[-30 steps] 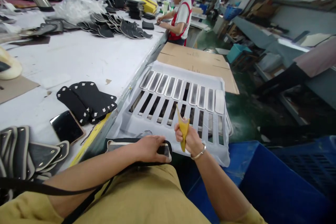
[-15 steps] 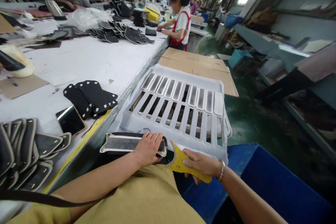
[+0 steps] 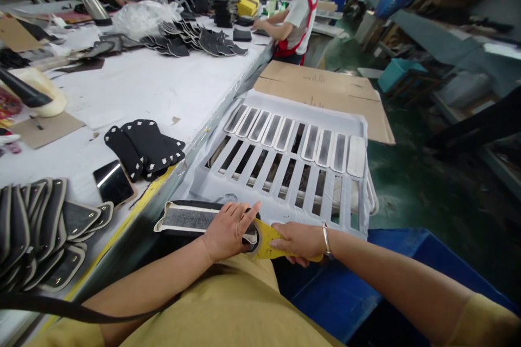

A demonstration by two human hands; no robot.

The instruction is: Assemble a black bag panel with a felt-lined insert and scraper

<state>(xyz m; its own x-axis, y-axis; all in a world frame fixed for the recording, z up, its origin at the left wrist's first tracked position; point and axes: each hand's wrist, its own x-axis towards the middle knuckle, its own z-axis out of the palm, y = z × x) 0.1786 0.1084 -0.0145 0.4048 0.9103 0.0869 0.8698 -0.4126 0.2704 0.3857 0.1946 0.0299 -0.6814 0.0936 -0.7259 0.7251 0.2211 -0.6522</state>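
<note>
A long piece (image 3: pixel 185 219) with a grey strip on top, cream edges and black sides lies before my waist. My left hand (image 3: pixel 230 230) grips its right end from above, one finger lifted off toward the right. In my right hand (image 3: pixel 299 241) is a flat yellow tool (image 3: pixel 266 239) with dark specks, fingers wrapped round its far part. The tool's left end meets the right end of the piece, beside my left fingers. What lies under my left palm is hidden.
Ahead stands a grey slotted rack (image 3: pixel 277 179) bearing several pale-edged strips (image 3: pixel 258 126). On the white table (image 3: pixel 134 81) lie black shaped pieces (image 3: pixel 146 143), a phone (image 3: pixel 114 183) and grey pieces (image 3: pixel 44 227). A blue bin (image 3: pixel 337 293) is lower right; a person (image 3: pixel 299 16) works beyond.
My right hand and the yellow tool have moved left and up, bringing the tool against the piece's end. A finger of my left hand has lifted. The view has shifted slightly.
</note>
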